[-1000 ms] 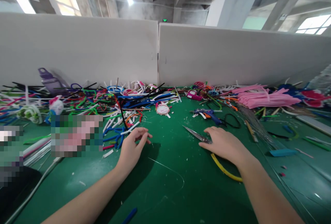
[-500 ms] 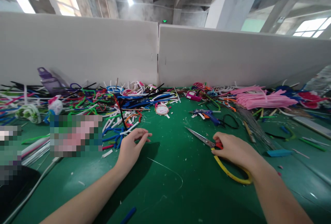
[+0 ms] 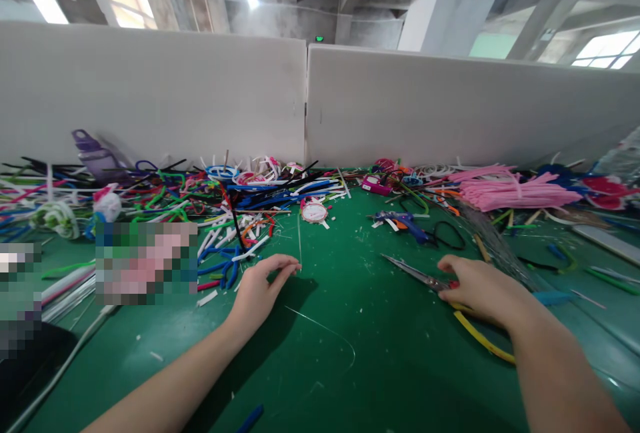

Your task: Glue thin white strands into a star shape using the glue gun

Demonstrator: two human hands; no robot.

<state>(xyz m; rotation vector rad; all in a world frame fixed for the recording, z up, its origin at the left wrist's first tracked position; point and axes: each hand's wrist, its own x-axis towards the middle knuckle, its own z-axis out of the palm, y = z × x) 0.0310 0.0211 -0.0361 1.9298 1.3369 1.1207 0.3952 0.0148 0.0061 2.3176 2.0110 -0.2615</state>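
Note:
My left hand [image 3: 260, 290] is just above the green table, left of the middle, with thumb and forefinger pinched together. A thin, clear thread [image 3: 299, 240] rises from these fingertips and is faint against the green. On the right, my right hand [image 3: 483, 290] is around the handles of a pair of scissors [image 3: 415, 273]. Their narrow metal blades lie nearly closed and point left and away from me. A yellow handle loop [image 3: 483, 338] shows below the hand, while the palm hides part of the grip. Another clear strand [image 3: 330, 326] curves across the table between my hands.
A blue glue gun [image 3: 407, 225] lies beyond the scissors, near a round white-faced piece [image 3: 314, 211]. Colourful pipe cleaners [image 3: 280, 196] pile along the grey partition [image 3: 200, 100]. A pink bundle [image 3: 520, 191] lies at right, a purple bottle [image 3: 97, 156] at back left.
My right hand has shifted right with the scissors. My left hand has moved slightly right, its fingertips have come together, and the thread above them now shows.

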